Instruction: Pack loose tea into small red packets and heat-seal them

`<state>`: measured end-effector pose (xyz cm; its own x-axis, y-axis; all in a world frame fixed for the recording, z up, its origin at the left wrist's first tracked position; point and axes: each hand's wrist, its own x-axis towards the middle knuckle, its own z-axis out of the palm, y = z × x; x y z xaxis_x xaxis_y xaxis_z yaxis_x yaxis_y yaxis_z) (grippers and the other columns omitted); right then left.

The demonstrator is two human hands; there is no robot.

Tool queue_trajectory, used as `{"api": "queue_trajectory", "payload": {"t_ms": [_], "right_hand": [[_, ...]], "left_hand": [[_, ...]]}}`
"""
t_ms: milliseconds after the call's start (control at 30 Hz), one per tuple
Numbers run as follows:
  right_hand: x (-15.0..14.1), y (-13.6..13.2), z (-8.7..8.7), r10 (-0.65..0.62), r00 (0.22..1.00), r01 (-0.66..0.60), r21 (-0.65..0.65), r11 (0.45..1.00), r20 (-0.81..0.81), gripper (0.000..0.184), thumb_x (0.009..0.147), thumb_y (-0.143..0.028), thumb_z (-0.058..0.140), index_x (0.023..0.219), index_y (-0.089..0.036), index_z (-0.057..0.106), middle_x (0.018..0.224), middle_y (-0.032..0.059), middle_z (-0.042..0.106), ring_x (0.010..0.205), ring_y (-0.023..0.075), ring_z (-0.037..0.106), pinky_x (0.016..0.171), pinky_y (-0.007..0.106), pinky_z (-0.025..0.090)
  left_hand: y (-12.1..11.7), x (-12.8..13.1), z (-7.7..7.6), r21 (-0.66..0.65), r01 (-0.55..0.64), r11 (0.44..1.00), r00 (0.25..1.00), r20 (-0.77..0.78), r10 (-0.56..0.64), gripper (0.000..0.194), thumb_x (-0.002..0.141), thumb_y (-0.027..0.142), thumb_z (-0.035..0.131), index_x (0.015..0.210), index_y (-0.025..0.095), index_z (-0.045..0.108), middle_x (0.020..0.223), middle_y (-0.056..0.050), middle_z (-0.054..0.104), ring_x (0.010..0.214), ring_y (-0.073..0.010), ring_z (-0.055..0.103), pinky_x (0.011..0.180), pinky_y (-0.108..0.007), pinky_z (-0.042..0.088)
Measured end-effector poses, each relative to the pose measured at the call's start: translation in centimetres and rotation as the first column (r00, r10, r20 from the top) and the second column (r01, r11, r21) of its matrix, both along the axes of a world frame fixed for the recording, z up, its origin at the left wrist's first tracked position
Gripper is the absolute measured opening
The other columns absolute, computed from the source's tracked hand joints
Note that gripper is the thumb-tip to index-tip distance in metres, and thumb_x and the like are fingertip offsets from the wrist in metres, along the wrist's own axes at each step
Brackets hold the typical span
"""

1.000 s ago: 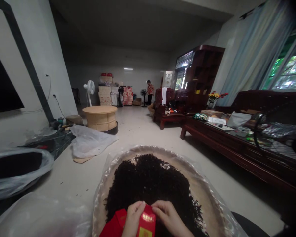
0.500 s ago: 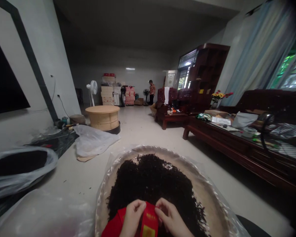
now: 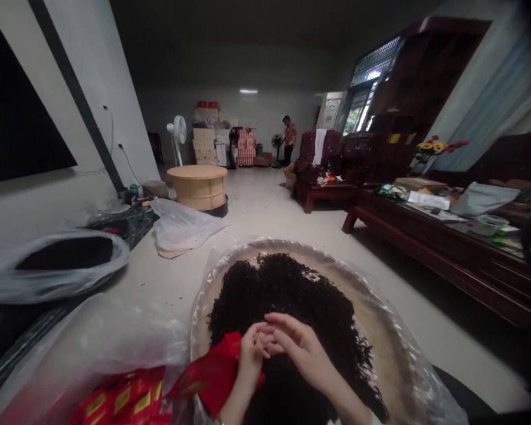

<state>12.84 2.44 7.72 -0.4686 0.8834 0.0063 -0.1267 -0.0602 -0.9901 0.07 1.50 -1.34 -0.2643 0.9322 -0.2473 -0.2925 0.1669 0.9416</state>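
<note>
Above the heap of dark, dry tea-like leaves point(image 3: 283, 295), my two hands meet at the fingertips. My left hand point(image 3: 250, 353) has its fingers curled together; what is in them, if anything, is hidden. My right hand point(image 3: 301, 348) is loosely cupped, fingers stretched out and thumb apart, with nothing visible in it. Several red packets point(image 3: 210, 373) lie under and beside my left wrist, at the tray's near left edge. The leaves rest in a large round shallow tray point(image 3: 387, 348) lined with clear plastic.
A plastic bag of red-and-gold packets point(image 3: 124, 398) is at lower left. Behind it stands an open bag of dark leaves point(image 3: 66, 254). A round wooden table point(image 3: 197, 172), a long dark wooden table point(image 3: 398, 236) and a distant person point(image 3: 289, 139) by a fan are beyond.
The gold-labelled red packet that both hands held is no longer visible between them. My hands have come together. The view has shifted down and left, bringing the packet bag into sight.
</note>
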Motion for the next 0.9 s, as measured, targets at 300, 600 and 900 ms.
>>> {"api": "queue_trajectory", "payload": {"t_ms": [300,600,900], "right_hand": [[2.9,1.3,-4.5,-0.001,0.895,-0.054,0.110,0.992,0.447,0.035,0.079,-0.047,0.063,0.097,-0.019,0.071,0.092,0.0072,0.074,0.087,0.0238,0.067,0.078,0.035,0.053],[2.1,-0.6,-4.8,0.029,0.769,-0.198,0.195,0.961,0.638,0.027,0.082,-0.027,0.053,0.099,-0.022,0.073,0.097,0.0063,0.075,0.091,0.0234,0.067,0.081,0.031,0.050],[3.0,-0.8,-6.9,-0.021,0.796,-0.132,0.209,0.969,0.605,0.029,0.082,-0.036,0.056,0.103,-0.025,0.073,0.103,0.0054,0.074,0.099,0.0244,0.066,0.088,0.031,0.049]], "left_hand": [[0.7,-5.3,1.6,-0.006,0.151,0.988,0.675,-0.730,-0.108,0.029,0.079,0.034,0.052,0.098,0.017,0.065,0.099,-0.010,0.070,0.093,-0.0219,0.064,0.085,-0.033,0.047],[0.8,-8.2,2.5,-0.531,0.053,0.846,0.029,-0.846,-0.533,0.033,0.062,0.024,0.074,0.092,0.010,0.071,0.101,-0.019,0.070,0.102,-0.0364,0.061,0.086,-0.041,0.042],[0.4,-7.2,1.5,-0.478,0.062,0.876,0.027,-0.877,-0.480,0.032,0.069,0.017,0.069,0.100,0.012,0.071,0.106,-0.019,0.070,0.107,-0.0372,0.057,0.088,-0.043,0.037]]}}
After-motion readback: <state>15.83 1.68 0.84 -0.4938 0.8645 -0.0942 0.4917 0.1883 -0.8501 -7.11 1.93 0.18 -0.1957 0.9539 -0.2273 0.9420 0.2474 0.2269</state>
